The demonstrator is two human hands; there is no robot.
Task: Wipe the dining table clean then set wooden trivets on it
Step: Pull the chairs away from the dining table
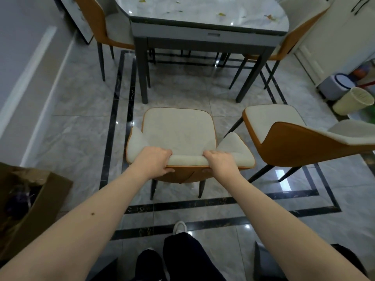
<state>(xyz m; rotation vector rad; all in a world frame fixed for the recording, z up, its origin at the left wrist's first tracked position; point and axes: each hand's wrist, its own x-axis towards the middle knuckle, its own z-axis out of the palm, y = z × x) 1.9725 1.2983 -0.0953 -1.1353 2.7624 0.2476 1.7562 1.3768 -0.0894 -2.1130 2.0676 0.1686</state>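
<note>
The dining table (203,21) stands at the top of the view, with a grey marble top strewn with small scraps of food (221,14). In front of me is a white-and-orange chair (178,132), set back from the table and facing it. My left hand (154,162) grips the top of its backrest, fingers over the front and thumb behind. My right hand (221,162) grips the same backrest edge a little to the right. No cloth or wooden trivets are in view.
A second chair (284,134) stands at the right, turned sideways. Two more chairs (105,23) flank the table. A brown cardboard box (30,199) sits on the floor at left. Bins (353,100) and a white cabinet (334,41) are at the far right.
</note>
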